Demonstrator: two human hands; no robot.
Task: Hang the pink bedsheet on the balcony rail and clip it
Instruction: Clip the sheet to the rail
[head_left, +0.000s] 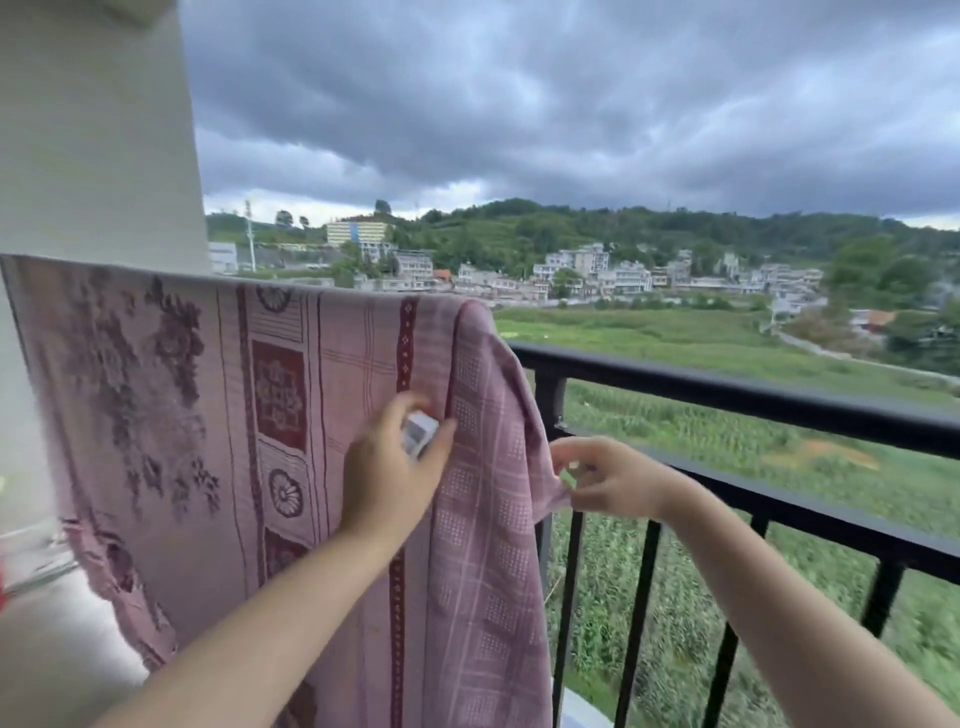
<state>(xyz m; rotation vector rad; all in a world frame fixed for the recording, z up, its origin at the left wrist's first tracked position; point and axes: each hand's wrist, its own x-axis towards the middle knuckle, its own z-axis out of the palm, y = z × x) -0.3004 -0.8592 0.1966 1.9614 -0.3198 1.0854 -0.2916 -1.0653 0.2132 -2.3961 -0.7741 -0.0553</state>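
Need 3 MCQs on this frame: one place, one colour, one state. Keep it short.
1. Where does the pink bedsheet hang?
A. over the balcony rail
B. on the floor
C. on an indoor rack

2. What colour is the rail?
A. white
B. black
C. red

3. What is the left hand doing?
A. hanging empty
B. gripping the rail
C. holding a small white clip against the sheet

Key: 1 A, the sheet drapes over the top bar on the left stretch; 2 B, the bar and uprights show black against the fields; 3 C, the fingers are curled round the white clip at the sheet, while the right hand pinches the sheet's side edge.
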